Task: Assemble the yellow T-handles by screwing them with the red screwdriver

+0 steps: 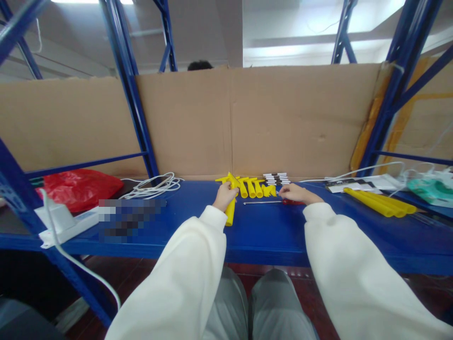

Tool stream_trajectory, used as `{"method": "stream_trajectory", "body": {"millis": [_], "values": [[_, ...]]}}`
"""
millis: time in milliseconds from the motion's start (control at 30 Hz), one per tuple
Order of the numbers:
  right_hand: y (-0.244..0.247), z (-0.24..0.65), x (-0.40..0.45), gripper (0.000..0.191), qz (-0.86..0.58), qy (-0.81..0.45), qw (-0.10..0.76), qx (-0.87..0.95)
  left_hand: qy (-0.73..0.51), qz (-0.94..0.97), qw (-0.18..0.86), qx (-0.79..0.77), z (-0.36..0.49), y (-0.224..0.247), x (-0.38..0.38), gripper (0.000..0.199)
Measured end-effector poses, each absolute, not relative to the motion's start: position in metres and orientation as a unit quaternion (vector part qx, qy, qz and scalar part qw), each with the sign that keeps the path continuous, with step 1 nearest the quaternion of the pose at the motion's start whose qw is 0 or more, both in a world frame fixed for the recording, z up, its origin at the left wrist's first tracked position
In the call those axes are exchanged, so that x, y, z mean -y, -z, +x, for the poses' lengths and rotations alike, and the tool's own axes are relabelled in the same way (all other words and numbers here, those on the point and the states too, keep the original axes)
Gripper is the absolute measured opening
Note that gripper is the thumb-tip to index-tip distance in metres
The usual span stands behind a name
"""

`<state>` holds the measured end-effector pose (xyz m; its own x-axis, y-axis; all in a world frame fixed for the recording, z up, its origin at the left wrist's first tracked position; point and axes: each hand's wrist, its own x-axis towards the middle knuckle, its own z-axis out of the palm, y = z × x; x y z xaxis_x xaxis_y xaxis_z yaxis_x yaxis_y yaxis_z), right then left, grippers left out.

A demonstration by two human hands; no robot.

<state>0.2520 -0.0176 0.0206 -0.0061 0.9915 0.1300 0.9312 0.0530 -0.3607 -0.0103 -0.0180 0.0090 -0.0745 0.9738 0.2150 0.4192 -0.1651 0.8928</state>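
My left hand (225, 195) is closed around a yellow tube-shaped piece (230, 213), whose wide end points toward me. Several similar yellow pieces (251, 188) lie in a row just right of it, with small yellow parts (269, 190) at the row's right end. My right hand (293, 192) has its fingers drawn together beside these small parts, above the red handle (292, 202) of a screwdriver; what the fingertips hold, if anything, is too small to tell. The screwdriver's metal shaft (262, 202) points left across the blue table.
Behind the row lie black-and-white strips (276, 178). Yellow tubes (380, 202) and a green-and-white packet (432, 189) are at right. A red bag (83, 187), white cable (155, 186) and power strip (76, 225) are at left. Cardboard (283, 118) stands along the back.
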Motion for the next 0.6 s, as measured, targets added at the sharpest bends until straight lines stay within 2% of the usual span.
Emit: {"method": "stream_trajectory", "body": {"millis": [100, 200, 300, 600], "values": [[-0.017, 0.257, 0.017, 0.013, -0.646, -0.138, 0.166, 0.732, -0.455, 0.608, 0.285, -0.585, -0.012, -0.009, 0.019, 0.028], [-0.011, 0.26, 0.014, 0.015, -0.626, -0.157, 0.165, 0.746, -0.438, 0.626, 0.224, -0.605, -0.015, -0.007, 0.02, 0.04], [-0.006, 0.263, 0.01, 0.018, -0.638, -0.139, 0.166, 0.739, -0.421, 0.639, 0.199, -0.613, -0.016, -0.004, 0.019, 0.048], [-0.004, 0.267, 0.015, 0.017, -0.684, -0.088, 0.154, 0.707, -0.42, 0.632, 0.205, -0.618, -0.018, -0.003, 0.019, 0.05]]}}
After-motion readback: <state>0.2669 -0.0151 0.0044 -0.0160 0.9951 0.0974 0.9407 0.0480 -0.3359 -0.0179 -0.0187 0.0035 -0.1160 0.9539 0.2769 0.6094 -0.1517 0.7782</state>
